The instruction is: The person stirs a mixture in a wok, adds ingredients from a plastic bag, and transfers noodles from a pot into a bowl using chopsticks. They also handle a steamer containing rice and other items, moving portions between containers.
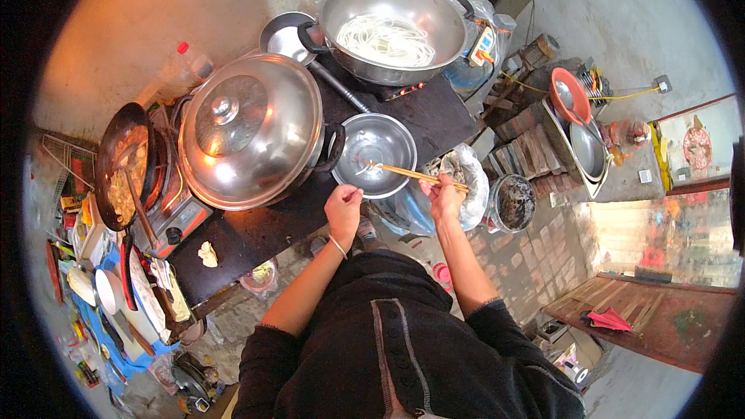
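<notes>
A shallow stainless-steel bowl (356,151) sits at the front edge of the dark table. My left hand (342,209) has its thumb and fingers pinched at the bowl's near-left rim. A pair of wooden chopsticks (410,173) is held in my right hand (445,198). Their tips reach into the bowl, at a short strand of noodle (368,167). Behind the bowl, a wide two-handled steel pan (445,29) holds a heap of white noodles (387,41). A ladle (343,90) lies between that pan and a large lidded steel pot (256,128).
At left, a black wok (105,169) of cooked food rests tilted on an induction cooker (189,224). A pale lump (207,254) lies on the table (244,256). Right of the table are a bagged bin (477,186), a dirty bucket (515,203) and a power strip (482,43).
</notes>
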